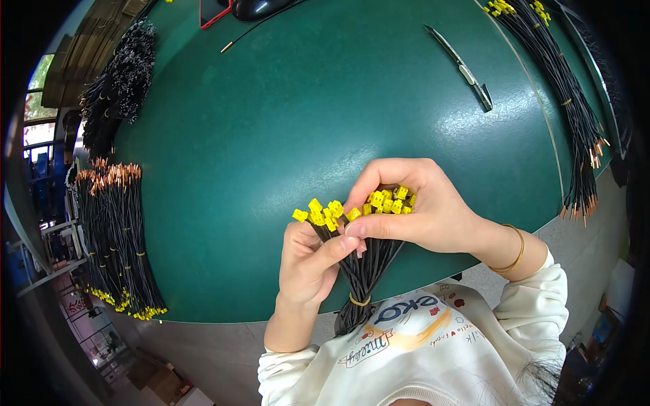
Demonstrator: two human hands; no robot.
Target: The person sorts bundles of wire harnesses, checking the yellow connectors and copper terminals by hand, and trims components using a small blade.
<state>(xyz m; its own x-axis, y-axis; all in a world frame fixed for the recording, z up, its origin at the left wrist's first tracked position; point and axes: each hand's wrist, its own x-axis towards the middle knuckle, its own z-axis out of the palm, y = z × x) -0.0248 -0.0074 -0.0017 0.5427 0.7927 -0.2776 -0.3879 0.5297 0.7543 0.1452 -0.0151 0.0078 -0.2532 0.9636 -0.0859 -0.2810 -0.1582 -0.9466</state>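
A bundle of black cables [362, 274] with yellow connectors at the upper ends is between my hands, over the table's near edge. A yellowish band [359, 302] ties it lower down. My left hand [308, 260] is closed around one part of the bundle, with several yellow connectors [321, 215] sticking up beyond its fingers. My right hand [413, 210] curls around the other part, where more yellow connectors [389, 201] cluster. Both thumbs nearly meet in the middle, by a single yellow connector [353, 214]. The fingers behind the cables are partly hidden.
Tied cable bundles with copper-coloured ends [115, 237] lie at the table's left edge, below a dark heap of cables [125, 81]. More cable bundles [569, 101] lie at the right. A cutter-like tool [464, 68], a red-edged phone [214, 12] and a black mouse [257, 7] rest on the green table [271, 115].
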